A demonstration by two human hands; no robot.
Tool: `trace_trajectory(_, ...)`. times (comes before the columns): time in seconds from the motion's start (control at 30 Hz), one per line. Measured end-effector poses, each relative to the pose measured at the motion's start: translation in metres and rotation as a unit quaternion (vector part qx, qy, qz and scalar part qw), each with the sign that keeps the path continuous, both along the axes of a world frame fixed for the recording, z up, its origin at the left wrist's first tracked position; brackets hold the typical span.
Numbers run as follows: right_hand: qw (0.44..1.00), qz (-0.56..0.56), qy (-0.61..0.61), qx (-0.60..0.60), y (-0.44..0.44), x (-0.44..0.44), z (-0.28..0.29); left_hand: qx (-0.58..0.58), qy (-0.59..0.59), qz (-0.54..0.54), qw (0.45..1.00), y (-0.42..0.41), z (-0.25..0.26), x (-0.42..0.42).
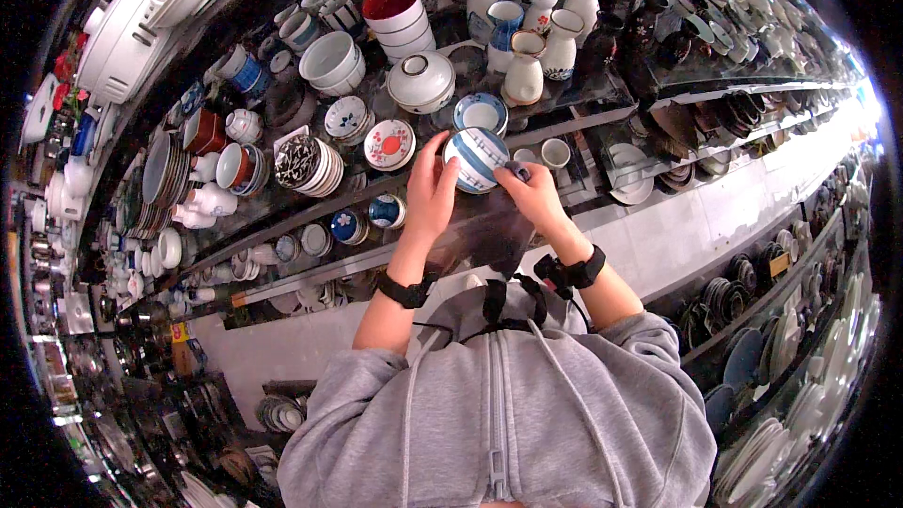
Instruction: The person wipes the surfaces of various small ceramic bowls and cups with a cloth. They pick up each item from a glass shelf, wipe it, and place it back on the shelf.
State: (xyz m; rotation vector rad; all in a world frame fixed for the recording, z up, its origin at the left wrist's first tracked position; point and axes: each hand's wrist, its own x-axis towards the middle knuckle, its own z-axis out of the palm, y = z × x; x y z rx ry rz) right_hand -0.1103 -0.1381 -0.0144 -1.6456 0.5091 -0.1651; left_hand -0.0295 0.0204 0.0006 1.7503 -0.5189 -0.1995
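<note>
My left hand (432, 187) grips the left edge of a small round dish (480, 154), white with broad blue bands and thin dark lines. Its thumb lies along the near rim. Against the dish's right side, my right hand (535, 192) pinches a small dark grey bundle (518, 171) that looks like cloth. Just beyond the held dish is a blue-rimmed white dish (480, 115). To the left sit a small plate with a red motif (389, 144) and a white lidded bowl (421, 82).
Flask-shaped ceramic bottles (523, 70) stand behind, near a stack of red-lined bowls (395, 17). A stack of dark-patterned dishes (310, 162) is at left. The lower shelf holds blue dishes (347, 226) and a small cup (556, 153). More crockery shelves (769, 289) run along the right.
</note>
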Motion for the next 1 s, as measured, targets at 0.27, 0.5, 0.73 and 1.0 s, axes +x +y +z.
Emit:
trace_trajectory(0.27, 0.984, -0.033, -0.015, -0.174, -0.02, 0.022, 0.014, 0.033, 0.013, 0.042, 0.998, -0.025, 0.006, 0.014)
trace_trajectory(0.5, 0.982, 0.04, -0.167, -0.08, -0.029, 0.028, 0.005, 0.041, 0.017, 0.071, 0.997, -0.046, -0.004, 0.028)
trace_trajectory(0.73, 0.979, 0.119, -0.09, 0.136, -0.048, 0.038, 0.011, 0.066, 0.044, 0.049, 0.996, -0.049, -0.01, 0.037)
trace_trajectory(1.0, 0.983, 0.133, -0.06, 0.109, -0.054, 0.044, 0.005, 0.134, 0.003, 0.04, 0.99, -0.048, -0.012, 0.039)
